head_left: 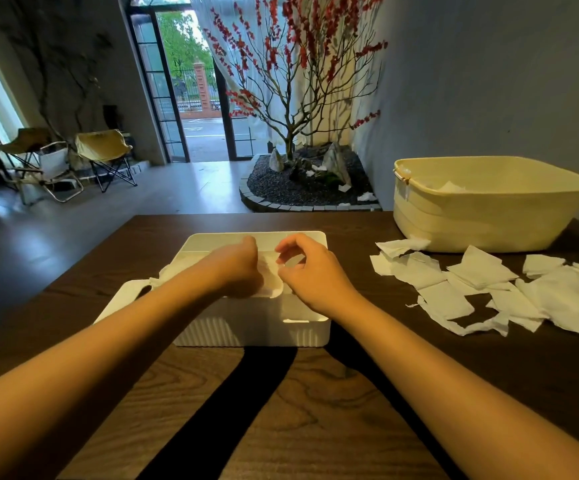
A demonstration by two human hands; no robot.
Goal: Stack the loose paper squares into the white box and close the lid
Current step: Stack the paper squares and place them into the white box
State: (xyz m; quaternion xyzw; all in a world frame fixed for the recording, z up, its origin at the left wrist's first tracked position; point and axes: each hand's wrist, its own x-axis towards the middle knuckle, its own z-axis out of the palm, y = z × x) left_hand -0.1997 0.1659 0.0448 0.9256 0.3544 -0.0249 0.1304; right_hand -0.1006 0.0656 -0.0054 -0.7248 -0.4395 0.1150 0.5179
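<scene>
Two hands work over the open white box (257,327): left hand (236,268) and right hand (310,271) pinch one paper square (270,275) with curled fingers; loose squares (489,289) lie right.

Bare table (315,393) before box (253,329) — paper squares (489,289), tub (482,209) crowd right.

One white box (253,327), one yellow tub (482,220), two hands (236,268).

No legible text, label or number anywhere.
</scene>
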